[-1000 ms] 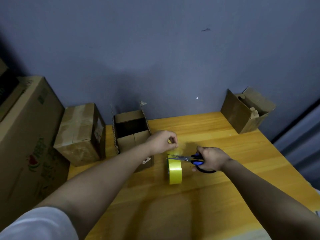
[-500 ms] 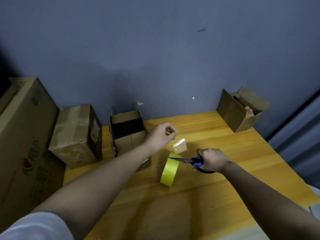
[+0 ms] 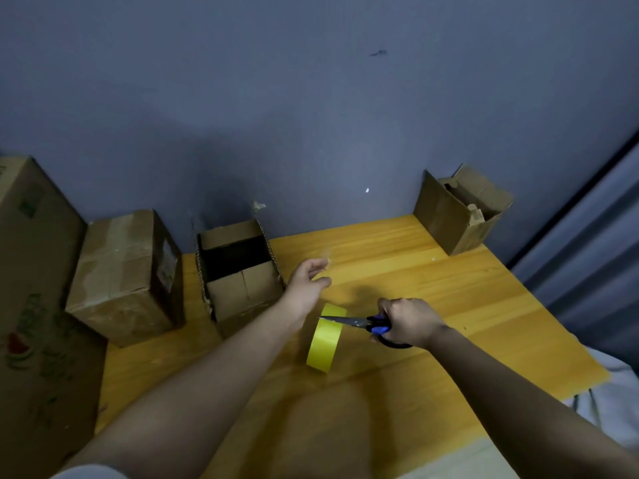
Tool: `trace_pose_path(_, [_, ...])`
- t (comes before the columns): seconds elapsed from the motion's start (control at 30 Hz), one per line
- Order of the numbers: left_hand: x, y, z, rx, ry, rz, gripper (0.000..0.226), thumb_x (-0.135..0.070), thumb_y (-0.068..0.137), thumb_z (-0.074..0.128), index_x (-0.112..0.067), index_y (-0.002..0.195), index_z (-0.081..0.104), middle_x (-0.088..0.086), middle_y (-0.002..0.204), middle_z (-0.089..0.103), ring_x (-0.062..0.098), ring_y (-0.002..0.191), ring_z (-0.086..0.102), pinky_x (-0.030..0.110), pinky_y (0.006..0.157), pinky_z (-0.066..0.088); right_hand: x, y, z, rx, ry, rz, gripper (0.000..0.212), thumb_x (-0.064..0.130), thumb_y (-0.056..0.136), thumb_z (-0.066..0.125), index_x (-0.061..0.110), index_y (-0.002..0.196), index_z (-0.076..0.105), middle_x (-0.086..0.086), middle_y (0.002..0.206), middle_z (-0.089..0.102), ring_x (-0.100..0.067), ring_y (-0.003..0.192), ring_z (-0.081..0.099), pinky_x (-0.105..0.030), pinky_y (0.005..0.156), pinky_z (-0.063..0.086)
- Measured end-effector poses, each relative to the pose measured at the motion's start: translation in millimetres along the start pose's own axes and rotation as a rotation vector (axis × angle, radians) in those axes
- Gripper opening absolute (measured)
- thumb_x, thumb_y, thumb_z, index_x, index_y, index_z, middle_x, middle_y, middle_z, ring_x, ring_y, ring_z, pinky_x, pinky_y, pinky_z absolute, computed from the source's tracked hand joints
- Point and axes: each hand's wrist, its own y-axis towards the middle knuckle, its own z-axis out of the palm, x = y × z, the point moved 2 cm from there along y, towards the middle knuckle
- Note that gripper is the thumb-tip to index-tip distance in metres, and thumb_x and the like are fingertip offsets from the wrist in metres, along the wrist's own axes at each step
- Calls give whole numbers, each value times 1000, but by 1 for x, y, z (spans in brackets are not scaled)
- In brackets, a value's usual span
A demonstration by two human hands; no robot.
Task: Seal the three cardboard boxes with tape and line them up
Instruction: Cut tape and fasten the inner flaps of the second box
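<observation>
Now right hand [image 3: 409, 321] grips scissors [image 3: 359, 322], blades together over tape roll [image 3: 325, 338]; left hand [image 3: 307, 281] loosely spread, cut tape piece unclear.

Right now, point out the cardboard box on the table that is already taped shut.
The box at the table's far left, beside the middle box: its top is closed under tape. The middle box and the far-right corner box gape open.

The desk [image 3: 432, 305] is smooth varnished wood with a soft sheen and visible grain. The tape roll [image 3: 325, 340] looks like glossy yellow plastic film. The scissors [image 3: 359, 323] have bright metal blades and blue and black plastic handles. The open box [image 3: 242, 292] near the middle is matt brown corrugated cardboard; the left box [image 3: 121, 278] carries shiny, wrinkled clear tape. The far wall [image 3: 311, 115] is matt painted plaster.
</observation>
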Motion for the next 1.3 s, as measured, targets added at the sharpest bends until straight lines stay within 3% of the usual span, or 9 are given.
trace_pose_path(0.17, [6,-1,-3,80,46,51,46,8,89,53,-21,125,53,-6,128,53,10,121,44,26,98,34,1,-2,-2,-35,-26,-7,45,60,80,61,20,98,51,1,90,67,-20,79,63,-28,60,40])
trace_pose_path(0.3, [19,2,-6,117,279,73,61,5,89,55,-40,130,47,2,125,33,16,114,42,17,91,36,3,-3,0,-54,-55,-5,44,58,83,58,18,100,50,0,92,66,-23,81,63,-27,59,37])
trace_pose_path(0.43, [31,-1,-9,255,489,65,90,5,88,56,-54,142,14,1,121,31,17,111,46,25,92,44,3,-4,-1,-53,-59,0,43,56,84,56,17,103,52,-1,95,66,-23,83,63,-28,61,40])
trace_pose_path(0.67, [56,-6,-14,328,665,58,130,-4,77,74,-69,127,-27,3,141,26,20,104,56,33,77,53,5,-6,-3,-50,-56,8,44,56,85,56,18,105,51,-1,94,66,-23,82,63,-28,60,41])
trace_pose_path(0.83, [58,-3,-13,325,666,97,132,-10,75,79,-71,122,-29,4,158,13,21,127,44,39,92,51,5,-8,0,-52,-45,28,43,57,85,55,19,104,50,-1,95,66,-23,82,63,-29,61,43])
trace_pose_path(0.97, [61,-1,-17,352,707,80,134,-12,74,81,-72,120,-30,13,149,29,19,117,50,41,87,54,-2,-6,-1,-98,-14,147,46,54,86,55,16,111,47,-2,101,65,-25,89,65,-29,63,44])
trace_pose_path(1.07, [65,-3,-16,380,731,56,136,-12,71,82,-70,124,-29,11,154,19,24,120,48,44,88,52,-24,-9,-6,-81,29,319,47,52,88,55,15,115,46,-4,106,65,-25,94,64,-28,63,42])
trace_pose_path(1.17, [63,-1,-16,364,730,69,133,-12,73,80,-70,125,-27,14,146,30,23,97,59,39,76,55,-34,-16,5,21,82,434,50,50,90,55,13,120,43,-6,113,61,-25,99,62,-32,71,48])
trace_pose_path(1.3, [58,1,-15,332,751,105,132,-6,74,78,-70,127,-24,9,146,27,28,94,61,45,76,56,-19,-20,45,135,484,575,56,39,88,64,5,125,41,-14,125,54,-30,113,57,-35,86,47])
